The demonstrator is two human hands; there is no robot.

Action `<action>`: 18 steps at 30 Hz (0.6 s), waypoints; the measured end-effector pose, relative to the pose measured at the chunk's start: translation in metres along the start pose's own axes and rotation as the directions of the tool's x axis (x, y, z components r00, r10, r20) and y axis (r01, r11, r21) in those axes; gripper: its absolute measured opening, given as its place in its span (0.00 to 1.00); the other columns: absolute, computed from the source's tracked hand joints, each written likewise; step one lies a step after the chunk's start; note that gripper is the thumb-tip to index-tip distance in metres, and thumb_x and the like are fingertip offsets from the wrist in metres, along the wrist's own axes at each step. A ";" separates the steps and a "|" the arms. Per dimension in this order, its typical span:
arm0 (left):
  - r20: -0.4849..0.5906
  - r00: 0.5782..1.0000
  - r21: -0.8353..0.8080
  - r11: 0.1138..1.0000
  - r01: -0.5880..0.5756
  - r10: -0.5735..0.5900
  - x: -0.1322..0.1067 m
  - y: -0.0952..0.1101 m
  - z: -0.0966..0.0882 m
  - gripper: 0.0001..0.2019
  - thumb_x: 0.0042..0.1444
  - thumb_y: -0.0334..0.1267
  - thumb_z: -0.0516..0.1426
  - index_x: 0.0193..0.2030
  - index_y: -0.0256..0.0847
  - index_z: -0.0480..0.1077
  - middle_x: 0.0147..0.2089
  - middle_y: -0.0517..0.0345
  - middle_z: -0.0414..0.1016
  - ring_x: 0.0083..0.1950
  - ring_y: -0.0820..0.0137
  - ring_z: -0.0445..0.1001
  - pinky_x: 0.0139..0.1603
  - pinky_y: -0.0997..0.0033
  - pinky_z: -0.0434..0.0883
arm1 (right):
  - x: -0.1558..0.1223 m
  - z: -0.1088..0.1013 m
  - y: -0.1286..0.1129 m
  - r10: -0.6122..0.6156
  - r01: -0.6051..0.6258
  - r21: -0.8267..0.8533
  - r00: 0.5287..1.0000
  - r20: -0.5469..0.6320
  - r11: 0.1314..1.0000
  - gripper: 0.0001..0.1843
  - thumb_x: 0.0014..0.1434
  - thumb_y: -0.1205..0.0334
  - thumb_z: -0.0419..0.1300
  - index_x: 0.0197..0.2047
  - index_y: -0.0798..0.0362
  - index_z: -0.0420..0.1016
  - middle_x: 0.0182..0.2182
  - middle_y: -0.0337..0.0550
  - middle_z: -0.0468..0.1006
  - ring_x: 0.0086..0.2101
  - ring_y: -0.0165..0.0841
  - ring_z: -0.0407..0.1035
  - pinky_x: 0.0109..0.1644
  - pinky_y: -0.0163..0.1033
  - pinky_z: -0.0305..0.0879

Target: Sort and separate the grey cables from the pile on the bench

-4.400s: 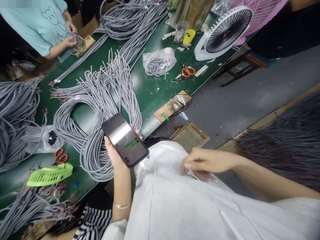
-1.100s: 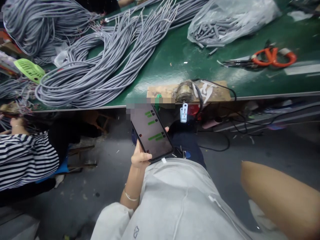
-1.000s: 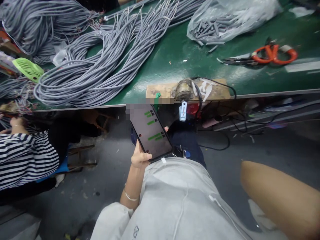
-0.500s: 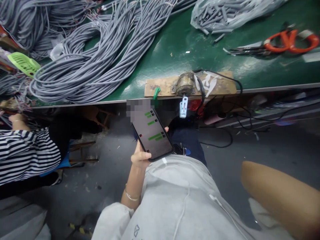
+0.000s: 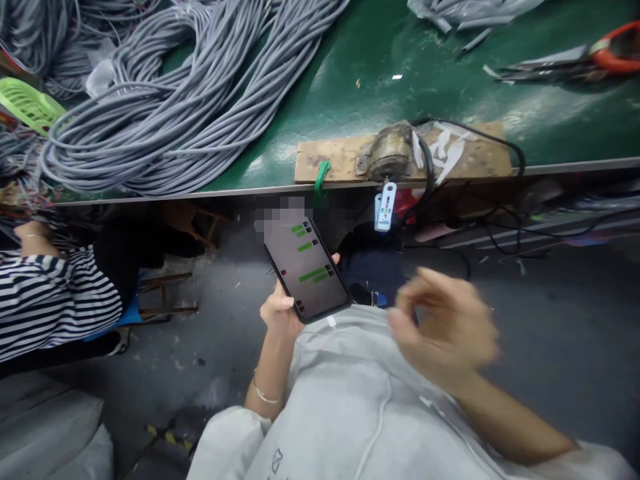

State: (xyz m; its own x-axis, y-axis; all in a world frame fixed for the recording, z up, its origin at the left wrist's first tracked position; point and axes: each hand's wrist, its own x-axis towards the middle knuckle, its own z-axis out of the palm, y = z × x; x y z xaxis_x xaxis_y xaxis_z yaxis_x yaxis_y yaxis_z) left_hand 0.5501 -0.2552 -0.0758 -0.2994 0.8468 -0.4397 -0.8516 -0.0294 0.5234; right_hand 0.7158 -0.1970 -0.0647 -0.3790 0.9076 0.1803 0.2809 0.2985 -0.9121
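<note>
My left hand (image 5: 281,312) grips a black phone (image 5: 306,267) from below, screen up, with green chat bubbles on it. The phone hangs over my lap, below the edge of a green table (image 5: 360,80). My right hand (image 5: 445,327) is raised over my grey shirt, to the right of the phone and apart from it. It is smeared by motion, its fingers curled loosely, with nothing seen in them.
Coils of grey cable (image 5: 170,107) cover the table's left. A wooden board with a small metal device (image 5: 395,155) sits at the table edge, black wires hanging below. Orange scissors (image 5: 617,53) lie far right. A green fan cover (image 5: 27,103) and a person in stripes (image 5: 55,300) are at left.
My right hand has risen into view beside the phone; only the forearm showed before. The view has tilted down and nearer the table edge. The left hand still holds the phone.
</note>
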 end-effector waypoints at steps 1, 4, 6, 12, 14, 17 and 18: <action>-0.012 1.000 0.002 1.000 0.000 0.000 0.000 -0.001 0.001 0.32 0.33 0.40 0.54 0.51 0.41 0.71 0.51 0.45 0.77 0.62 0.43 0.64 0.58 0.39 0.64 | 0.002 0.007 0.001 0.006 -0.006 0.028 1.000 0.021 1.000 0.28 0.57 0.63 0.61 0.60 0.39 0.60 0.37 0.38 0.64 0.27 0.26 0.62 0.27 0.33 0.67; -0.067 0.998 0.034 0.999 -0.013 0.016 0.001 -0.003 0.002 0.27 0.38 0.45 0.54 0.48 0.41 0.72 0.49 0.46 0.77 0.62 0.45 0.65 0.59 0.41 0.65 | 0.009 0.026 0.004 0.098 -0.124 0.132 0.978 0.184 0.984 0.35 0.52 0.63 0.63 0.62 0.42 0.57 0.39 0.39 0.60 0.28 0.26 0.61 0.22 0.29 0.63; -0.116 0.993 0.061 0.998 -0.025 0.032 0.002 -0.006 0.001 0.26 0.39 0.48 0.54 0.47 0.41 0.72 0.50 0.47 0.77 0.61 0.46 0.66 0.59 0.43 0.65 | 0.013 0.034 0.007 0.164 -0.216 0.172 0.948 0.274 0.961 0.36 0.51 0.60 0.63 0.62 0.45 0.58 0.38 0.40 0.60 0.30 0.27 0.61 0.22 0.29 0.63; -0.151 0.988 0.059 0.998 -0.003 0.011 0.004 -0.007 0.002 0.27 0.40 0.50 0.55 0.47 0.40 0.72 0.44 0.47 0.79 0.59 0.46 0.69 0.58 0.45 0.67 | 0.017 0.035 0.007 0.256 -0.344 0.177 0.886 0.387 0.922 0.37 0.49 0.60 0.62 0.62 0.48 0.59 0.38 0.42 0.64 0.33 0.29 0.62 0.26 0.30 0.65; -0.158 0.987 0.068 0.998 0.014 -0.004 0.004 -0.006 0.003 0.27 0.40 0.51 0.54 0.47 0.40 0.72 0.41 0.47 0.79 0.58 0.46 0.69 0.58 0.45 0.66 | 0.017 0.035 0.007 0.274 -0.368 0.180 0.875 0.400 0.912 0.38 0.48 0.61 0.61 0.63 0.49 0.58 0.39 0.43 0.65 0.32 0.30 0.62 0.26 0.30 0.64; -0.186 0.983 0.095 0.995 0.023 -0.005 0.005 -0.008 0.002 0.28 0.40 0.53 0.54 0.48 0.40 0.72 0.39 0.47 0.79 0.58 0.46 0.69 0.58 0.44 0.65 | 0.017 0.036 0.006 0.298 -0.386 0.163 0.869 0.396 0.908 0.39 0.47 0.60 0.62 0.63 0.49 0.58 0.42 0.45 0.67 0.33 0.30 0.63 0.25 0.31 0.63; -0.193 0.981 0.100 0.995 0.023 -0.004 0.006 -0.008 0.002 0.29 0.40 0.53 0.54 0.48 0.40 0.72 0.39 0.48 0.79 0.58 0.46 0.69 0.59 0.44 0.65 | 0.017 0.037 0.006 0.305 -0.389 0.155 0.869 0.390 0.908 0.40 0.47 0.60 0.63 0.63 0.49 0.58 0.42 0.45 0.67 0.33 0.31 0.64 0.25 0.31 0.64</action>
State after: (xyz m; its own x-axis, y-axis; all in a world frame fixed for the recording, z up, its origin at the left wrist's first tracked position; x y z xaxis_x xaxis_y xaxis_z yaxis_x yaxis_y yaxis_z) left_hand 0.5561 -0.2492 -0.0812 -0.3735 0.7287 -0.5740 -0.8110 0.0439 0.5834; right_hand 0.6787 -0.1903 -0.0806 -0.5875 0.7644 -0.2657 0.2662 -0.1275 -0.9554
